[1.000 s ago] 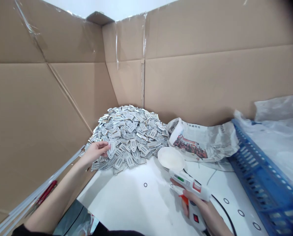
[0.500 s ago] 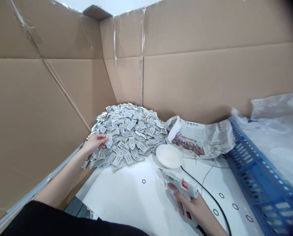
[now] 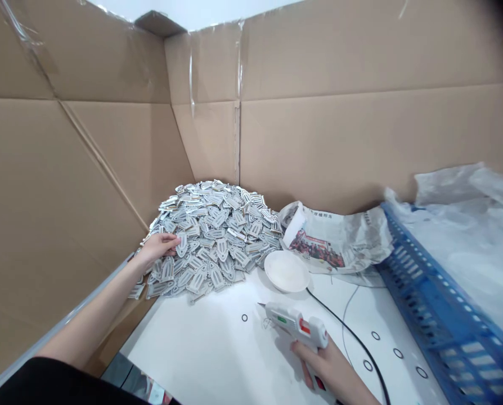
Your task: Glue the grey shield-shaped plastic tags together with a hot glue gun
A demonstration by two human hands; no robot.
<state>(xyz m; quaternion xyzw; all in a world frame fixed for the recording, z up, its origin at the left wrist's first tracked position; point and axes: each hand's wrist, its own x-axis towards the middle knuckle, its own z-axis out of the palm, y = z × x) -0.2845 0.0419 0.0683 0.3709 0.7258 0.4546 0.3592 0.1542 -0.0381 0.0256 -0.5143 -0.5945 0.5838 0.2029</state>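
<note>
My left hand (image 3: 161, 246) pinches a grey clip-like piece (image 3: 182, 245) at the left side of a large pile of similar grey pieces (image 3: 221, 216). In my right hand (image 3: 319, 360) is a white glue gun (image 3: 296, 324) with green and red parts, held over the white table top (image 3: 209, 349). Its nozzle points left, towards a small black ring (image 3: 244, 318) on the white surface. Behind the gun sits a round white dish (image 3: 287, 271).
Tall cardboard walls (image 3: 340, 140) stand at the left and back. Crumpled newspaper (image 3: 340, 239) lies behind the dish. At right is a blue plastic crate (image 3: 437, 304) with clear plastic bags (image 3: 475, 242). A black cable (image 3: 348, 328) and several black rings (image 3: 375, 336) are near it.
The glue gun and my right hand have shifted left, and the nozzle sits lower. My left hand still holds the grey piece at the pile. The whole view has shifted slightly.
</note>
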